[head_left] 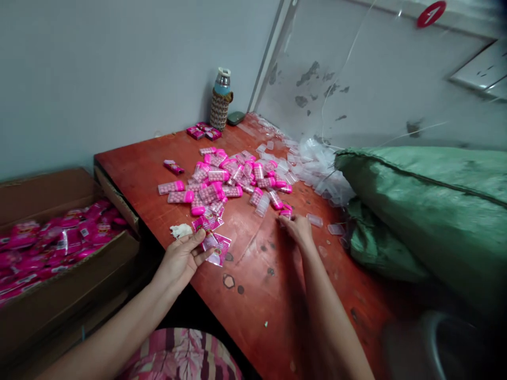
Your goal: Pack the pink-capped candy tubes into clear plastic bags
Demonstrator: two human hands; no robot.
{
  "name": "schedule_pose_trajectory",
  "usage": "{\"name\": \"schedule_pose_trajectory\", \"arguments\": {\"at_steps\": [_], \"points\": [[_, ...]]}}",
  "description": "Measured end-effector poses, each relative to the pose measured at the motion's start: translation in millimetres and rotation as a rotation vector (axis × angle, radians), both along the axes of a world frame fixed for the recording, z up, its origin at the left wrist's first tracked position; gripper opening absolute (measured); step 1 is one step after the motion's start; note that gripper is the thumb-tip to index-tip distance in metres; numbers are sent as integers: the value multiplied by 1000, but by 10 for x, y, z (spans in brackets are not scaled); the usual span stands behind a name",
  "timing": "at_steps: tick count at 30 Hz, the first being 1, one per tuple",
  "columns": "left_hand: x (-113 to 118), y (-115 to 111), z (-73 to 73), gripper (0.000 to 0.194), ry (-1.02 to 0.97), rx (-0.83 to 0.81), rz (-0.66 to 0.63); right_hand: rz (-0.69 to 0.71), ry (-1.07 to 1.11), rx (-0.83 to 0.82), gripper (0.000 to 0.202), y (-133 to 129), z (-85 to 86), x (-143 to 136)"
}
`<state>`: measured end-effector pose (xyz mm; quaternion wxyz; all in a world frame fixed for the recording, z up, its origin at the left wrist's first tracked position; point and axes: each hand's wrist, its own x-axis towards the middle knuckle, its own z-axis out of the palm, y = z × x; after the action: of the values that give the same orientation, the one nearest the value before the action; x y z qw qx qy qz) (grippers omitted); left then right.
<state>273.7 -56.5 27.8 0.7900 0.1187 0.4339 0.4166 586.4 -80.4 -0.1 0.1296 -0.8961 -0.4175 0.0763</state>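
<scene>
My left hand is closed, thumb against fingers, on a flat pink printed packet. More pink packets lie just beyond the fingertips. My right hand reaches to the front right of a pile, its fingers closed around a small pink-capped container that they partly cover. Many clear containers with pink caps and pale pink beads are heaped in front of both hands. A clear container without a cap stands at the heap's near edge. Crumpled white paper sits beside my left hand.
Loose clear plastic pieces spread along the wall side of the red table. A large green sack bulges in at right. At left, a cardboard box holds pink packets. A bottle in a knitted cover stands at the back.
</scene>
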Motion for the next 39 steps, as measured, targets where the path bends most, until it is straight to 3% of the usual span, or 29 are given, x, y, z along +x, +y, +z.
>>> {"name": "schedule_pose_trajectory", "arguments": {"at_steps": [7,9,11,14,19,31,35,39], "points": [[-1,-22,-18,5,-39,-24,-13,-29,-67,7,54,-184,24,3],[-1,-36,-30,3,-38,-32,-25,72,-143,89,65,-177,9,32],[-7,-45,-45,2,-36,-40,-29,261,-224,191,69,-132,-40,61],[-30,-45,-66,3,-37,-43,-12,448,-301,247,56,-50,-161,90],[-65,-38,-90,6,-33,-51,4,411,-403,237,47,-1,-302,98],[69,-37,-77,5,-37,-97,-4,380,-396,237,33,-43,-306,132],[69,-33,-65,4,-43,-78,-17,405,-372,229,34,-114,-272,-27],[39,-23,-57,4,-46,-70,-25,490,-185,278,44,-288,-203,-288]]}}
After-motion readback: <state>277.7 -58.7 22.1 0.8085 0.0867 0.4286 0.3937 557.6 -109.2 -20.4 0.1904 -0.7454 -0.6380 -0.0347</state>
